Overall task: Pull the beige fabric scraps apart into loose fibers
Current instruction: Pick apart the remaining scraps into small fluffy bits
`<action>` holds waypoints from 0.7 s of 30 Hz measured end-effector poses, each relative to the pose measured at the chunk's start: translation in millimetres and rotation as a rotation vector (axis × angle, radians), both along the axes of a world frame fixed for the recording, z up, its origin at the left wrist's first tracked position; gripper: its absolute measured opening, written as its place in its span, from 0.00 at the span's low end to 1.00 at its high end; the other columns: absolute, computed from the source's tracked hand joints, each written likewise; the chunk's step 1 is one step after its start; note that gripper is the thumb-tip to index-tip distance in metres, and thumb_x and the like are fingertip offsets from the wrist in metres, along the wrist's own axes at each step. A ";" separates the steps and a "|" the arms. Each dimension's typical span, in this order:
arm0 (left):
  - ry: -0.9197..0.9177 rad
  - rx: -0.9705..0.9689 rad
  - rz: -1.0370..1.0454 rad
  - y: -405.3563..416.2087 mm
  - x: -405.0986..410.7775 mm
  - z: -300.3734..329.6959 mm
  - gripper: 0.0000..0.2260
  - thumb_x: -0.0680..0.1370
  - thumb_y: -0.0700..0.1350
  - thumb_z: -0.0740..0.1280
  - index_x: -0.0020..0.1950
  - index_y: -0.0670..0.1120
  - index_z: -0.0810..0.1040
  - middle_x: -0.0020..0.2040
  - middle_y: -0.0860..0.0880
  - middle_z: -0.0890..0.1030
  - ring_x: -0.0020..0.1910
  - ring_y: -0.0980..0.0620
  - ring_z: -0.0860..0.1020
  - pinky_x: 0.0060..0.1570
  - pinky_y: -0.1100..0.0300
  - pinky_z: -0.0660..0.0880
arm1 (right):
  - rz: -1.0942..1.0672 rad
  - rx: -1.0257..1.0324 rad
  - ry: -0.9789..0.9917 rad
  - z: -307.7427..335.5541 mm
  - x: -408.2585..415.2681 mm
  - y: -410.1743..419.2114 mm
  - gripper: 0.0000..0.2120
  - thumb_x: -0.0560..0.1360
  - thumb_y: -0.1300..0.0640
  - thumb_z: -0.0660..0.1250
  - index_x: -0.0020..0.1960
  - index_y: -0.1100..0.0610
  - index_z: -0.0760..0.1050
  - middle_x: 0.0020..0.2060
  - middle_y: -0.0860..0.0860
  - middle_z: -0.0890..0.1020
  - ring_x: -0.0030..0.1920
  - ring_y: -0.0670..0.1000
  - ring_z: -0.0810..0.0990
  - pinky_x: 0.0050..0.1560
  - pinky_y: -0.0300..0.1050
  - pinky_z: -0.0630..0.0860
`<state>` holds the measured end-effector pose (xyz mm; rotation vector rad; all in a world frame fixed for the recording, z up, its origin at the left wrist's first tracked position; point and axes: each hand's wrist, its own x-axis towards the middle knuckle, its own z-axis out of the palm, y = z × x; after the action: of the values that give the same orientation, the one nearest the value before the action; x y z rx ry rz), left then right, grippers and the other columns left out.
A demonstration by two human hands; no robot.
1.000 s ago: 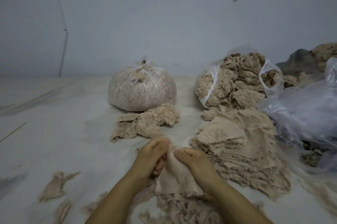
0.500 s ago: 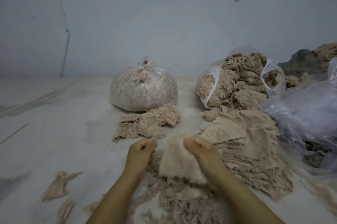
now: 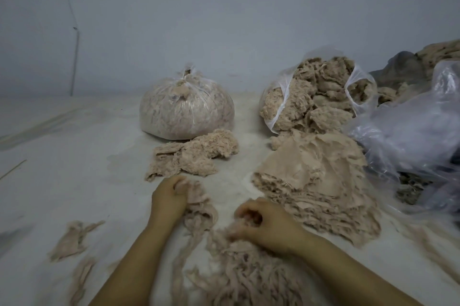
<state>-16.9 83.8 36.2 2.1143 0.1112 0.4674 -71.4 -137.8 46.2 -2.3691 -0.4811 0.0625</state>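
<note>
Both hands grip stringy beige scrap (frayed, ropy) w/ curled fingers.

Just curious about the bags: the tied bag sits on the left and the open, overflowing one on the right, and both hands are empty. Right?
Not quite. The head view shows the tied bag and open bag as you say, but the left hand grips a fabric scrap.

Two bare, sleeveless forearms
</note>
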 end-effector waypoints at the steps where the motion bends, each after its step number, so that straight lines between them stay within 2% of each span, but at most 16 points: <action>1: 0.061 -0.097 -0.042 2.3 0.4 1.4 0.09 0.78 0.48 0.66 0.53 0.44 0.78 0.49 0.44 0.80 0.47 0.46 0.77 0.51 0.55 0.74 | 0.030 -0.052 -0.012 -3.1 -0.2 -0.5 0.10 0.69 0.42 0.72 0.41 0.44 0.74 0.39 0.42 0.72 0.39 0.40 0.71 0.39 0.31 0.65; 2: 0.124 -0.145 -0.107 3.5 -0.4 2.7 0.13 0.77 0.51 0.68 0.58 0.47 0.77 0.53 0.47 0.79 0.50 0.47 0.77 0.53 0.52 0.75 | 0.037 -0.084 -0.034 -3.6 -0.1 -1.7 0.11 0.71 0.45 0.72 0.38 0.46 0.71 0.37 0.43 0.70 0.38 0.43 0.70 0.39 0.35 0.64; 3: 0.164 -0.097 -0.171 2.6 -2.1 3.3 0.17 0.75 0.52 0.70 0.61 0.51 0.74 0.56 0.52 0.77 0.53 0.50 0.77 0.52 0.55 0.75 | 0.020 -0.077 -0.046 -3.7 0.0 -2.7 0.15 0.73 0.48 0.71 0.34 0.49 0.68 0.34 0.44 0.68 0.36 0.45 0.69 0.38 0.40 0.64; 5: 0.176 -0.005 -0.246 -4.0 -3.4 0.2 0.18 0.73 0.45 0.74 0.60 0.53 0.74 0.56 0.55 0.76 0.53 0.54 0.76 0.46 0.68 0.71 | -0.055 0.021 -0.020 0.1 -0.6 -2.3 0.20 0.74 0.46 0.69 0.31 0.50 0.64 0.28 0.46 0.67 0.32 0.46 0.67 0.37 0.44 0.63; 6: 0.158 -0.071 -0.255 -8.0 -3.0 -1.8 0.14 0.73 0.41 0.73 0.56 0.52 0.76 0.54 0.53 0.78 0.51 0.53 0.77 0.42 0.70 0.71 | -0.094 0.075 -0.016 1.8 -0.2 -1.7 0.20 0.73 0.43 0.69 0.30 0.50 0.65 0.27 0.46 0.68 0.31 0.45 0.68 0.36 0.44 0.64; 7: 0.150 -0.203 -0.251 -12.4 -4.6 -1.3 0.12 0.74 0.37 0.71 0.52 0.51 0.77 0.52 0.50 0.79 0.48 0.52 0.79 0.39 0.69 0.72 | -0.121 0.109 -0.014 3.2 -0.2 0.0 0.17 0.72 0.40 0.69 0.32 0.48 0.70 0.28 0.45 0.71 0.32 0.44 0.70 0.37 0.42 0.67; 8: 0.145 -0.336 -0.257 -15.5 -5.4 -1.2 0.11 0.75 0.34 0.68 0.50 0.50 0.78 0.49 0.48 0.80 0.46 0.51 0.80 0.36 0.67 0.74 | -0.130 0.116 -0.005 4.4 -0.2 2.7 0.13 0.70 0.37 0.69 0.38 0.46 0.75 0.32 0.43 0.75 0.35 0.42 0.73 0.38 0.40 0.70; 10: 0.154 -0.591 -0.340 -21.4 -7.4 1.8 0.09 0.75 0.31 0.66 0.48 0.45 0.78 0.44 0.48 0.83 0.39 0.52 0.82 0.33 0.64 0.76 | -0.134 0.157 0.079 5.4 0.1 11.7 0.17 0.68 0.38 0.71 0.52 0.46 0.78 0.42 0.42 0.78 0.42 0.41 0.76 0.43 0.36 0.73; 11: 0.157 -0.684 -0.401 -23.7 -8.8 3.5 0.09 0.75 0.31 0.66 0.48 0.43 0.78 0.41 0.48 0.84 0.37 0.53 0.82 0.32 0.63 0.77 | -0.143 0.252 0.132 4.9 1.1 17.7 0.16 0.69 0.41 0.73 0.52 0.47 0.78 0.44 0.43 0.79 0.43 0.42 0.77 0.43 0.35 0.73; 13: 0.136 -0.769 -0.450 -24.5 -9.8 5.3 0.08 0.75 0.29 0.65 0.47 0.42 0.78 0.38 0.49 0.83 0.34 0.54 0.81 0.30 0.63 0.77 | -0.153 0.549 0.218 5.7 3.5 26.9 0.07 0.72 0.53 0.74 0.42 0.52 0.76 0.37 0.48 0.79 0.36 0.46 0.76 0.38 0.38 0.73; 15: 0.094 -0.817 -0.377 -20.0 -7.2 6.7 0.10 0.75 0.28 0.64 0.45 0.42 0.78 0.37 0.49 0.83 0.33 0.54 0.81 0.29 0.63 0.77 | -0.173 0.832 0.309 6.1 8.0 29.7 0.10 0.74 0.63 0.70 0.37 0.56 0.72 0.31 0.52 0.76 0.32 0.49 0.75 0.33 0.39 0.74; 16: 0.075 -0.846 -0.320 -16.6 -5.2 6.6 0.11 0.75 0.27 0.63 0.44 0.42 0.78 0.38 0.48 0.83 0.34 0.53 0.81 0.30 0.62 0.78 | -0.191 0.904 0.339 6.6 9.7 29.0 0.13 0.74 0.66 0.68 0.35 0.56 0.71 0.30 0.52 0.75 0.31 0.49 0.74 0.31 0.39 0.73; 18: 0.053 -0.915 -0.200 -9.4 -0.1 7.3 0.13 0.74 0.25 0.62 0.46 0.43 0.77 0.42 0.45 0.81 0.37 0.50 0.80 0.32 0.62 0.79 | -0.245 0.909 0.322 5.2 13.2 24.6 0.15 0.74 0.69 0.65 0.32 0.55 0.68 0.27 0.51 0.72 0.29 0.49 0.70 0.29 0.41 0.68; 20: 0.029 -0.929 -0.120 -6.0 5.5 6.1 0.14 0.74 0.25 0.63 0.46 0.43 0.78 0.44 0.44 0.81 0.40 0.49 0.80 0.34 0.62 0.79 | -0.273 0.872 0.263 4.5 16.3 21.0 0.14 0.73 0.70 0.64 0.34 0.56 0.68 0.28 0.52 0.69 0.31 0.50 0.66 0.31 0.43 0.63; 21: 0.028 -0.905 -0.125 -6.5 7.0 6.0 0.13 0.74 0.27 0.64 0.45 0.44 0.78 0.44 0.45 0.81 0.43 0.48 0.80 0.39 0.61 0.79 | -0.270 0.871 0.246 4.5 17.4 20.1 0.13 0.73 0.71 0.64 0.36 0.56 0.69 0.29 0.52 0.69 0.31 0.51 0.66 0.32 0.43 0.62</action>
<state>-9.9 77.3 42.3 1.2291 0.1677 0.2385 -54.0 -117.7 50.6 -1.5204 -0.0324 0.0134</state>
